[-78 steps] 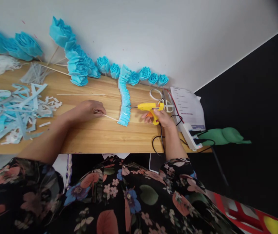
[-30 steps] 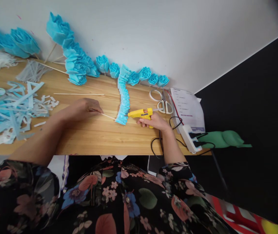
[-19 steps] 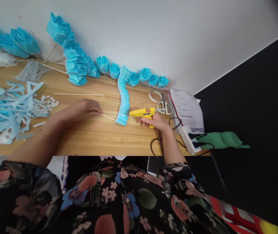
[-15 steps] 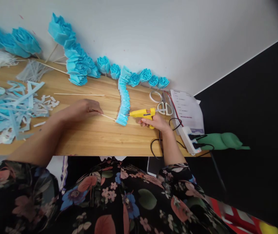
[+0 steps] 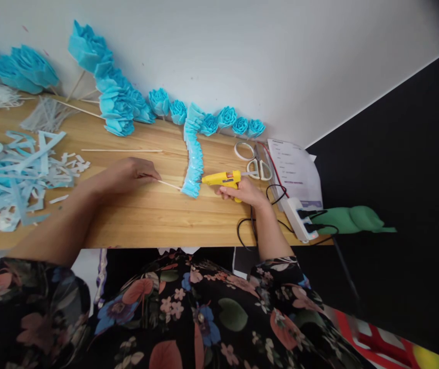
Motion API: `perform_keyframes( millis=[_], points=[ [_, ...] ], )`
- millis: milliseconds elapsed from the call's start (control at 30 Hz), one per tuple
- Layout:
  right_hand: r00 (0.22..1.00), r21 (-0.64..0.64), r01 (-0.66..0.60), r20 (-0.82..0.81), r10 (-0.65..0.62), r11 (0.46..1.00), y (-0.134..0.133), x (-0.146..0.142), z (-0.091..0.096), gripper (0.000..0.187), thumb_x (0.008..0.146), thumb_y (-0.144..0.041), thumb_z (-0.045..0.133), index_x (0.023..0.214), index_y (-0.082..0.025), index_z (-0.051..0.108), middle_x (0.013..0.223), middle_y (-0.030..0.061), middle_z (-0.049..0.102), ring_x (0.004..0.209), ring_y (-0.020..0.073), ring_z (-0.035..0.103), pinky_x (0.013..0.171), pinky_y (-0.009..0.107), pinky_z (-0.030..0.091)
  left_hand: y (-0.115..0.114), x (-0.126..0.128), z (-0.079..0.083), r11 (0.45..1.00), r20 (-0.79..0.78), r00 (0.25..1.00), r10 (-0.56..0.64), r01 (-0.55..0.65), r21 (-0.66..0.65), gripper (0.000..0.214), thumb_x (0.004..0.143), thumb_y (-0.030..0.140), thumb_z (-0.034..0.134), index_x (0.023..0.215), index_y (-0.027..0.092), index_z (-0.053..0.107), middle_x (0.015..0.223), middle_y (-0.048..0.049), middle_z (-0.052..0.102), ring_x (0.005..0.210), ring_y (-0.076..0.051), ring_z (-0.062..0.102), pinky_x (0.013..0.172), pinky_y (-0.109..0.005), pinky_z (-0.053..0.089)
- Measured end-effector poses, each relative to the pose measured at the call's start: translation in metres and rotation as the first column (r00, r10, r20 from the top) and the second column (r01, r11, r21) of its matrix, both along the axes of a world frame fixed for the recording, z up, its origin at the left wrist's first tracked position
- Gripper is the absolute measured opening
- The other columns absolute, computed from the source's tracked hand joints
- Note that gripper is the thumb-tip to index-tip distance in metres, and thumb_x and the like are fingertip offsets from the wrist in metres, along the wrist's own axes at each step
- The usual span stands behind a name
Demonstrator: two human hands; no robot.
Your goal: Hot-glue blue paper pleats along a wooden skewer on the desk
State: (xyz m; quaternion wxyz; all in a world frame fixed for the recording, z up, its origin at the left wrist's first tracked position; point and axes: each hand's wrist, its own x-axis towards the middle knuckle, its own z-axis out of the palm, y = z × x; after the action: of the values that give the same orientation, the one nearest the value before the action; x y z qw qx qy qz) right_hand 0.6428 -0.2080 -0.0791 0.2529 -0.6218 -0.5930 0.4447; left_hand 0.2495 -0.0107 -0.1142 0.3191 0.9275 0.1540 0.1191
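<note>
My left hand (image 5: 138,173) pinches a thin wooden stick (image 5: 170,184), whose far end touches the lower end of a pleated blue strip (image 5: 193,159). The strip lies lengthwise on the table, running away from me toward the wall. In my right hand (image 5: 243,191) is a yellow glue gun (image 5: 222,178), its nozzle pointing left at the strip's lower part. A second wooden stick (image 5: 121,150) rests on the table beyond my left hand.
Blue flowers (image 5: 117,102) on sticks lean along the wall. Blue and white scraps (image 5: 19,169) are heaped at left. On the right lie a tape roll (image 5: 244,144), scissors (image 5: 258,169), papers (image 5: 294,174), a power strip (image 5: 299,220) and black cables (image 5: 251,220).
The glue gun has drawn slightly away from the strip, toward the right. My left hand still holds the stick at the strip's end. The whole view has shifted a little.
</note>
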Motion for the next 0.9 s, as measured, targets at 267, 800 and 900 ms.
perform_keyframes(
  millis=[267, 800, 900],
  points=[
    [0.979, 0.037, 0.146, -0.147, -0.139, 0.989, 0.001, -0.001, -0.007, 0.056, 0.085, -0.073, 0.09, 0.097, -0.018, 0.082, 0.096, 0.0122, 0.087, 0.07, 0.0153, 0.068, 0.058, 0.027, 0.054, 0.0, 0.001, 0.0, 0.999, -0.016, 1.0, 0.003, -0.002, 0.035, 0.041, 0.114, 0.043, 0.055, 0.11, 0.022, 0.09, 0.109, -0.0107, 0.088, 0.098, -0.025, 0.079, 0.094, -0.031, 0.059],
    [0.984, 0.075, 0.149, -0.108, -0.141, 0.986, 0.005, -0.003, -0.017, 0.054, 0.084, -0.071, 0.091, 0.099, -0.02, 0.082, 0.099, 0.0115, 0.087, 0.07, 0.0165, 0.066, 0.058, 0.028, 0.054, -0.002, 0.002, 0.0, 0.997, -0.041, 0.997, 0.058, -0.056, 0.044, 0.04, 0.111, 0.046, 0.055, 0.106, 0.019, 0.085, 0.105, -0.01, 0.086, 0.094, -0.023, 0.076, 0.091, -0.029, 0.057],
    [0.985, 0.074, 0.144, -0.107, -0.136, 0.987, 0.005, -0.004, -0.015, 0.053, 0.085, -0.07, 0.09, 0.098, -0.02, 0.082, 0.095, 0.0102, 0.085, 0.068, 0.016, 0.064, 0.057, 0.028, 0.052, -0.003, 0.002, 0.002, 0.998, -0.038, 0.998, 0.052, -0.05, 0.036, 0.041, 0.112, 0.048, 0.055, 0.103, 0.019, 0.084, 0.104, -0.0103, 0.085, 0.092, -0.023, 0.076, 0.089, -0.03, 0.056]
  ],
)
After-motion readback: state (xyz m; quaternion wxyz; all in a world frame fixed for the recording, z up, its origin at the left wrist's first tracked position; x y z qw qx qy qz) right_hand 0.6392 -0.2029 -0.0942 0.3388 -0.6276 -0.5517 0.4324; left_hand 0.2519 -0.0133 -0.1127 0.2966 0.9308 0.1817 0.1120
